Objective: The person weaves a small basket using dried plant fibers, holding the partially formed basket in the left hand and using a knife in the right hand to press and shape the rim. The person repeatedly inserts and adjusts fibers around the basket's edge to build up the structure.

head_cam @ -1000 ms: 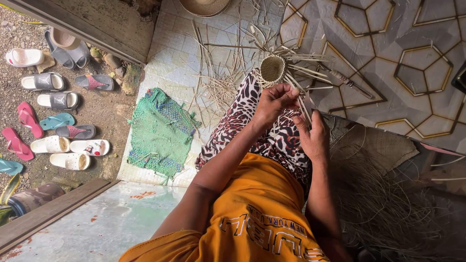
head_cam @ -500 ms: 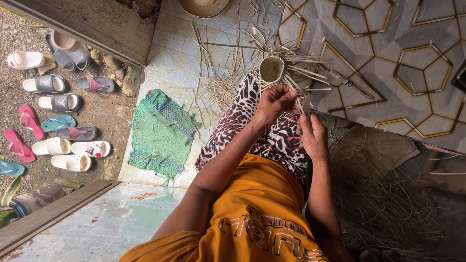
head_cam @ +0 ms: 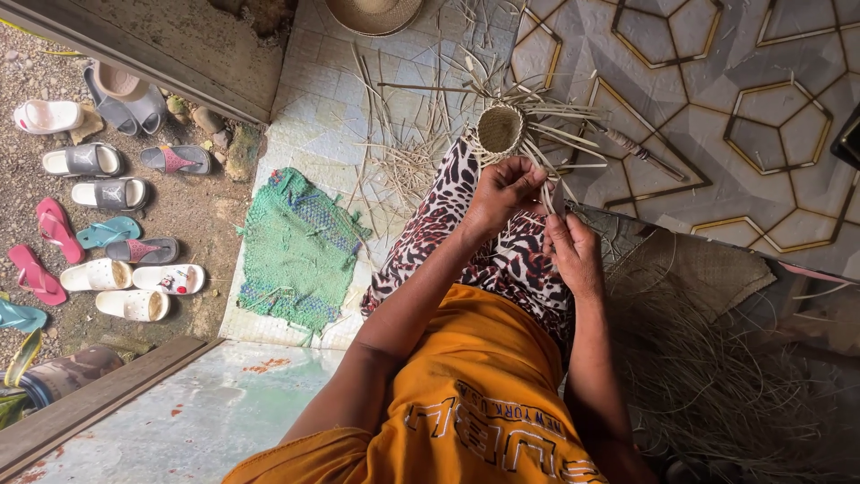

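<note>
Tiled floor (head_cam: pixel 735 170) (straw strips (head_cam: pixel 403 161) strewn)

Seen from above, both your bare forearms reach forward over your lap and converge. Your left hand (head_cam: pixel 504 190) is curled, knuckles up, fingers pinched together at the tips. Your right hand (head_cam: pixel 573 254) sits just beside and slightly nearer you, its fingers extended toward the left hand's fingertips, wrists bent slightly inward

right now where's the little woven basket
In the head view, the small woven basket sits upper centre on the tiled floor, just beyond the left hand, loose straw strips fanning around it.
</note>
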